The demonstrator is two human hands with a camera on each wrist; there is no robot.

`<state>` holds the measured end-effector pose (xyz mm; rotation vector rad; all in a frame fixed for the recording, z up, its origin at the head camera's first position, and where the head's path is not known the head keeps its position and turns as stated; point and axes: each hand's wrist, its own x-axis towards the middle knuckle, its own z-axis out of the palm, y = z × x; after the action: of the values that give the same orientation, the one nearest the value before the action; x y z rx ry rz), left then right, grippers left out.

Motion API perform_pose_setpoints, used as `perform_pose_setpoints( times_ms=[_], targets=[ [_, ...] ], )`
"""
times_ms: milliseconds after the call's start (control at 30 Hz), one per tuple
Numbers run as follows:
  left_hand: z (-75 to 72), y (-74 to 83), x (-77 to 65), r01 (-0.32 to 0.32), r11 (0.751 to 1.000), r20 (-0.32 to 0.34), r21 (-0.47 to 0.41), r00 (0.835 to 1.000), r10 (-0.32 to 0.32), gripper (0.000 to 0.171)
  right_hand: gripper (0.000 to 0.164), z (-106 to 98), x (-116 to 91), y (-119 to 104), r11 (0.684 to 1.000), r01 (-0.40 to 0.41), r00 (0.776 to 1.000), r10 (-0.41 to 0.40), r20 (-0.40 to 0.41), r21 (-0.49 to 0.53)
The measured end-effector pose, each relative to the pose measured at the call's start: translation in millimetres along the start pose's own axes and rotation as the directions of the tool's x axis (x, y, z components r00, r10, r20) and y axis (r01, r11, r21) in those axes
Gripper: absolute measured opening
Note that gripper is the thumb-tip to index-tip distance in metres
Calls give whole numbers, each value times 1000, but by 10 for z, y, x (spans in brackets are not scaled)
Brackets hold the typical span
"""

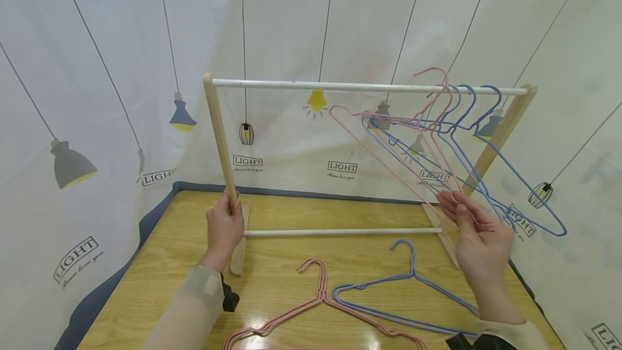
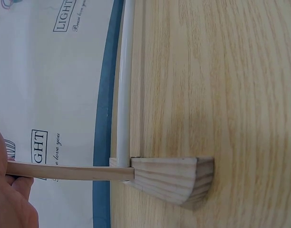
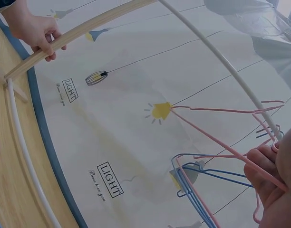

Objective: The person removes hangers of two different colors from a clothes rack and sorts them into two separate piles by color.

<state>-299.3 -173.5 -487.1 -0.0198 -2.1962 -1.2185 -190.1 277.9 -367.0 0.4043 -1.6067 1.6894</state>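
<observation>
A wooden garment rack with a white top rail [image 1: 291,85] stands on the table. My left hand [image 1: 223,228] grips its left post [image 1: 218,139], fingers wrapped round the wood. At the right end, my right hand [image 1: 481,239] pinches the lower side of a pink hanger [image 1: 431,68] between thumb and fingers. That hanger's hook is at the top rail, beside another pink hanger. Several blue hangers [image 1: 499,97] hang to their right, near the right post [image 1: 505,128]. In the right wrist view, the right hand [image 3: 274,175] partly covers the hooks.
In front of the rack, pink hangers [image 1: 320,285] lie stacked on the wooden table [image 1: 160,285]. Blue hangers [image 1: 413,263] lie to their right. A white lower bar [image 1: 340,231] joins the rack's feet. Behind hangs a pale sheet [image 1: 282,26] printed with lamps.
</observation>
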Motion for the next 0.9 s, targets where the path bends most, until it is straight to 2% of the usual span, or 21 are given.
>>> perform_pose_setpoints(
  times_ms=[233, 433, 600, 767, 900],
  targets=[
    [0, -2, -3, 13, 1000, 7, -3, 1000, -13, 21, 24, -58, -45, -191, 998, -58, 998, 58, -9, 31],
    [-2, -7, -2, 19, 1000, 13, 2, 1000, -19, 24, 26, -163, -151, -290, 983, -146, 989, 143, 36, 108],
    [-5, -16, 0, 16, 1000, 7, 11, 1000, -16, 24, 29, -282, -245, -291, 966, -233, 970, 223, 101, 108],
    [-3, -6, -3, 14, 1000, 3, 9, 1000, -14, 24, 33, -436, -380, -228, 945, -301, 932, 262, 248, 131],
    [6, -3, -5, 10, 1000, -2, 13, 1000, -10, 24, 34, -539, -526, -134, 916, -375, 874, 297, 384, 144]
  ],
)
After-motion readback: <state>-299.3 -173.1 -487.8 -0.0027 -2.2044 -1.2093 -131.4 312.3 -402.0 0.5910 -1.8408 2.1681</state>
